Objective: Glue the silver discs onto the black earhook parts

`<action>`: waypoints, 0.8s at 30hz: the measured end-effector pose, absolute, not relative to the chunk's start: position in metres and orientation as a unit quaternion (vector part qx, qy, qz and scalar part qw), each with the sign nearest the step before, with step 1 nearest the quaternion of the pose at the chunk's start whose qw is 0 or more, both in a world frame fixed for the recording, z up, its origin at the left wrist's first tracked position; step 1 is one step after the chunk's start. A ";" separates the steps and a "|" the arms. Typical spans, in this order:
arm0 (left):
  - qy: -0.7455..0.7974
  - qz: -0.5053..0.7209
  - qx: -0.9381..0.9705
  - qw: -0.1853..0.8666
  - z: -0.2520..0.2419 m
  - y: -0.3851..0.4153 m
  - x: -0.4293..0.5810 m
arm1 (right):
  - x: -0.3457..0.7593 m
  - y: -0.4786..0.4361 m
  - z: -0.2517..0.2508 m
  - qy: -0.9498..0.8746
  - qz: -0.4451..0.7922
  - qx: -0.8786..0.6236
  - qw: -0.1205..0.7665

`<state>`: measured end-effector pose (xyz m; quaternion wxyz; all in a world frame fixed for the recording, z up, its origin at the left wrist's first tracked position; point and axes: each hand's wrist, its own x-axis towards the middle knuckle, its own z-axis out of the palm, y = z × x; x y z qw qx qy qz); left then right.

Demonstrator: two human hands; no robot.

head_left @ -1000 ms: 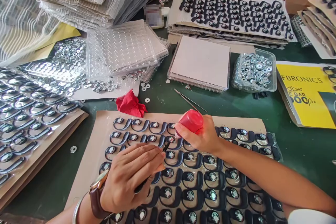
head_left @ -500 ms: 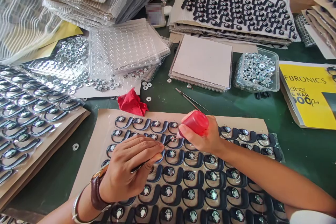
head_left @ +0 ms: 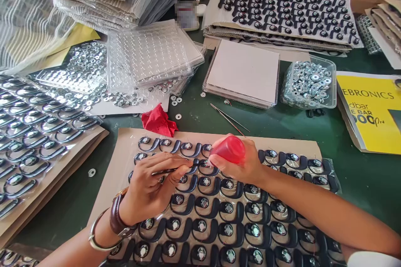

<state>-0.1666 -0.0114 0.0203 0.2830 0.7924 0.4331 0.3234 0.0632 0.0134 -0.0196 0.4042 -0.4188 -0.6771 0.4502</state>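
The left hand [head_left: 153, 183] pinches a slim dark tool [head_left: 164, 171] between its fingers, the tip pointing right toward a silver-centred piece in the second row from the far edge of a sheet of black curved parts [head_left: 230, 212]. The right hand [head_left: 249, 167] has its fingers closed around a red squeeze bottle [head_left: 230, 149], tilted with its nozzle down to the left near that same piece; whether nozzle or tool tip touches it, I cannot tell. The parts lie in rows on brown cardboard [head_left: 105, 204] at the near side of the green tabletop [head_left: 196, 117]. Just beyond its far edge are a crumpled red cloth [head_left: 159, 121], left, and metal tweezers [head_left: 226, 117]; a clear tub [head_left: 332, 91] of metal discs [head_left: 310, 81] stands far right.
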 end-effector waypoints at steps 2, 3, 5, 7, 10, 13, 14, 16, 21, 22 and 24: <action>0.445 0.325 0.785 0.283 0.022 -0.010 -0.166 | 0.063 0.013 -0.020 -0.685 0.444 -0.419 0.398; 0.449 0.326 0.783 0.282 0.022 -0.009 -0.165 | 0.063 0.013 -0.018 -0.688 0.441 -0.422 0.391; 0.453 0.328 0.781 0.279 0.023 -0.009 -0.164 | 0.061 0.015 -0.013 -0.698 0.434 -0.435 0.368; 0.455 0.331 0.780 0.275 0.022 -0.010 -0.164 | 0.059 0.017 -0.006 -0.714 0.417 -0.450 0.338; 0.459 0.335 0.777 0.270 0.020 -0.013 -0.163 | 0.056 0.018 0.004 -0.734 0.389 -0.458 0.318; 0.457 0.344 0.777 0.263 0.019 -0.022 -0.163 | 0.058 0.012 0.008 -0.699 0.418 -0.466 0.345; 0.445 0.349 0.785 0.254 0.019 -0.026 -0.163 | 0.059 0.009 0.008 -0.674 0.444 -0.468 0.359; 0.399 0.358 0.815 0.221 0.019 -0.037 -0.164 | 0.062 0.002 0.005 -0.622 0.492 -0.468 0.390; 0.293 0.317 0.893 0.129 0.021 -0.062 -0.166 | 0.061 -0.013 -0.005 -0.581 0.529 -0.455 0.420; 0.287 0.308 0.899 0.118 0.021 -0.065 -0.166 | 0.060 -0.014 -0.006 -0.582 0.533 -0.450 0.417; 0.288 0.301 0.903 0.103 0.020 -0.069 -0.165 | 0.058 -0.016 -0.009 -0.589 0.532 -0.446 0.414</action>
